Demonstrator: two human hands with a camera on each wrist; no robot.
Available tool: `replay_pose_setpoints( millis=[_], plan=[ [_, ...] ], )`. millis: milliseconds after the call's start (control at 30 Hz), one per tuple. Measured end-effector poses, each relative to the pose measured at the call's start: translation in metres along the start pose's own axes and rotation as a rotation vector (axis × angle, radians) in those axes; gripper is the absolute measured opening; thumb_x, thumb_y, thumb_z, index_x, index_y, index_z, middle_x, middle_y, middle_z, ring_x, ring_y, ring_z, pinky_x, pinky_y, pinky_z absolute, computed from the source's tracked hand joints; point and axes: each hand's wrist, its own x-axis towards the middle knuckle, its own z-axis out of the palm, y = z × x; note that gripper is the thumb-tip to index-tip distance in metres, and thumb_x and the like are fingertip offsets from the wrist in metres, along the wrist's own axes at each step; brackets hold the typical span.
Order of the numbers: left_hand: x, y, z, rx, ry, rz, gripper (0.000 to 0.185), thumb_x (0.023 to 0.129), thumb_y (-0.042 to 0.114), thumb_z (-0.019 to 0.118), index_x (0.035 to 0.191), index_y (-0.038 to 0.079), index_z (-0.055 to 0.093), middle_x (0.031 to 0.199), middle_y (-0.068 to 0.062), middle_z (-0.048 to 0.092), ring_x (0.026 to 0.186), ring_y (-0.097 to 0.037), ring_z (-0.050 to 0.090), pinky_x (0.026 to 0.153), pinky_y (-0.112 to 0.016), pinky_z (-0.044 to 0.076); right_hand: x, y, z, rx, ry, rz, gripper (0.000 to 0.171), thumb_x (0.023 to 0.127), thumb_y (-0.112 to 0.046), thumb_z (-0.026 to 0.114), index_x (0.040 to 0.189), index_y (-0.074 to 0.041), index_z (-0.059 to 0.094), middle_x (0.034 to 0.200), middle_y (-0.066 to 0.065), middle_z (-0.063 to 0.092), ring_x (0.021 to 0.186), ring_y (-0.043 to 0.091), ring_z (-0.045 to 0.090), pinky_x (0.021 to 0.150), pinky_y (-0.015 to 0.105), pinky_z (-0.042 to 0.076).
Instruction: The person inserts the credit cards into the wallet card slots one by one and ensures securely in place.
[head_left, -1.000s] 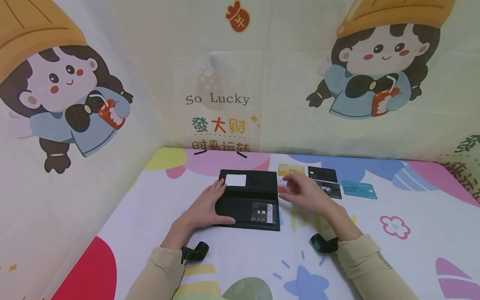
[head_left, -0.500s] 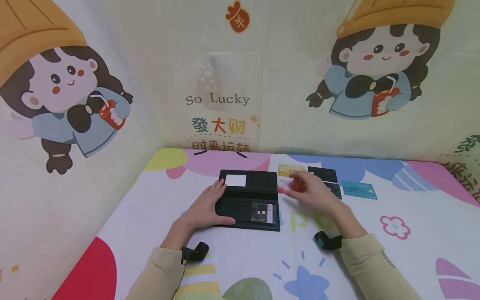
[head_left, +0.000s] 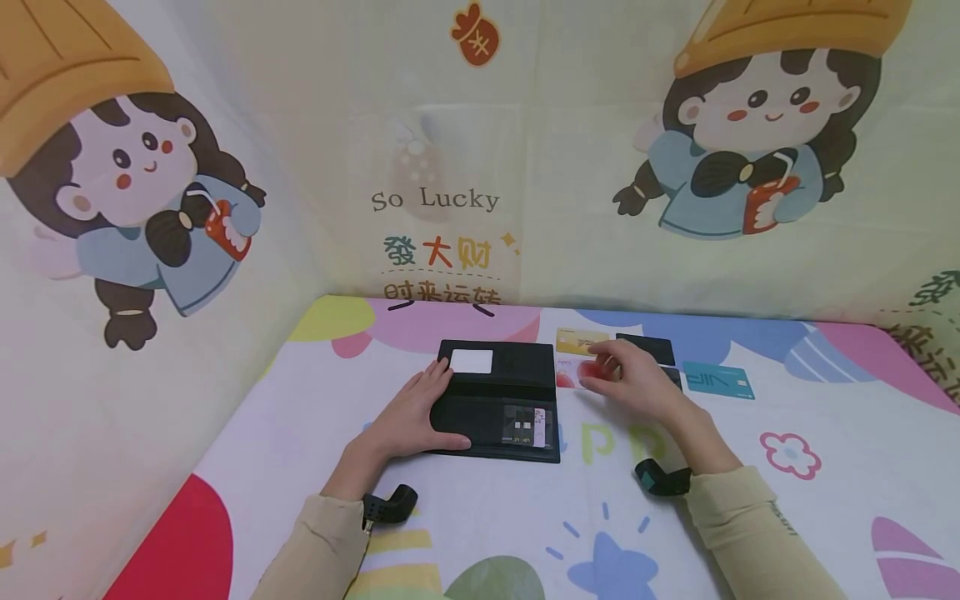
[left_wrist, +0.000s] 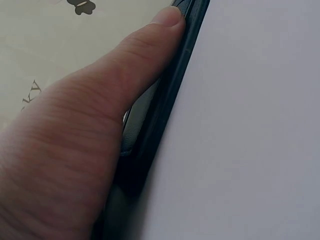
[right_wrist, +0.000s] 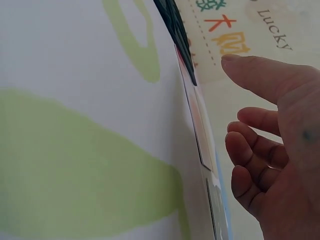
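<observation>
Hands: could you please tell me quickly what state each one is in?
Left hand: open, flat on the wallet.
Right hand: open, fingers over the pink card.

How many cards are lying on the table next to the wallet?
5: gold card, black card, pink-and-white card under the right hand, teal card, dark card mostly hidden.

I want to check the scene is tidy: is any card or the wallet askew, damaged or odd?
Nothing stands out. The open black wallet lies flat under the left hand; the cards beside it, including the teal card, lie flat in rows near the right hand.
</observation>
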Motion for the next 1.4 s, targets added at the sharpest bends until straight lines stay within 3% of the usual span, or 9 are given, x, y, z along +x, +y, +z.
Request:
replay_pose_setpoints(
  millis=[867,1400],
  plan=[
    [0.000,0.000,0.000,-0.007,0.004,0.001,0.120,0.071,0.068,0.078,0.160,0.006,0.026,0.168,-0.005,0.011,0.154,-0.022,0.006,0.123,-0.045,0.008,-0.003,0.014,-0.009,-0.048,-0.035,0.118,0.062,0.087,-0.033,0.081,0.135,0.001,0.059,0.111,0.013,0.057,0.101,0.030,0.050,0.090,0.046,0.049],
    [0.001,-0.001,0.001,0.004,-0.002,-0.008,0.121,0.071,0.070,0.077,0.160,0.006,0.025,0.168,-0.004,0.010,0.154,-0.020,0.005,0.123,-0.043,0.008,-0.002,0.018,-0.010,-0.074,-0.067,0.113,0.056,0.088,-0.029,0.080,0.130,0.002,0.061,0.110,0.014,0.057,0.100,0.030,0.051,0.087,0.046,0.049]
  ],
)
